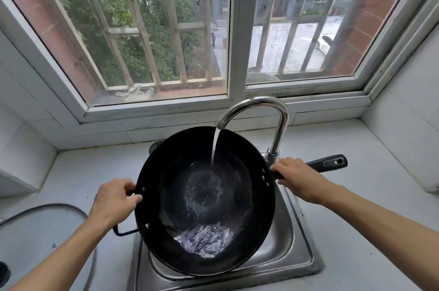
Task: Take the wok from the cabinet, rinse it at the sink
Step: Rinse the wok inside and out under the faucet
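Observation:
A large black wok (171, 198) hangs over the steel sink (299, 250), tilted toward me. Water runs from the curved chrome faucet (280, 122) into the bowl and pools at the near side. My left hand (114, 202) grips the small loop handle on the wok's left rim. My right hand (297, 179) is closed around the long black handle (330, 163), which sticks out to the right past the faucet's base.
A glass pot lid (40, 236) lies on the white counter at the near left. A barred window (235, 29) fills the wall behind the sink. Tiled side walls close in the counter (370, 162) on both sides.

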The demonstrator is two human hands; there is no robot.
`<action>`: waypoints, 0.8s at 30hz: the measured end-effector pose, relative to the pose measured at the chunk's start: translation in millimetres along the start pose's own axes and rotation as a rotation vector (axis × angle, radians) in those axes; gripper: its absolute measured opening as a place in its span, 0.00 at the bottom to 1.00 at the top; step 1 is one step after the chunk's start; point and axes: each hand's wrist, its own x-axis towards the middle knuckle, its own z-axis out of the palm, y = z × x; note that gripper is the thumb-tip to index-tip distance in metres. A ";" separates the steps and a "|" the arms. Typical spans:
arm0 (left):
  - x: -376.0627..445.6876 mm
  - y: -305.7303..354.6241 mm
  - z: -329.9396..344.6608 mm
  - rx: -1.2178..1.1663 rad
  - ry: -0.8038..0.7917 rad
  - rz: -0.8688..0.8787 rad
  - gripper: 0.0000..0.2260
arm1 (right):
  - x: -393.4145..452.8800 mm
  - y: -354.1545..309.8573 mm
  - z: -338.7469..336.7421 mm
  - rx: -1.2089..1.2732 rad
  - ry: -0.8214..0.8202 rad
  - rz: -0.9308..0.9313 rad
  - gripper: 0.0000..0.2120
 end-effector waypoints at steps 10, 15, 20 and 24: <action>-1.2 0.7 18.4 -0.040 -0.051 0.005 0.08 | -21.2 5.0 33.3 0.110 -0.100 0.042 0.09; -0.6 -1.9 29.6 -0.005 -0.081 0.030 0.06 | -25.8 5.3 48.3 0.158 -0.135 0.069 0.07; 3.0 -3.1 36.2 0.026 -0.087 0.042 0.05 | -23.9 4.7 54.2 0.186 -0.159 0.106 0.08; 5.0 -6.2 42.0 0.085 -0.103 0.083 0.06 | -18.9 2.8 57.7 0.196 -0.153 0.108 0.09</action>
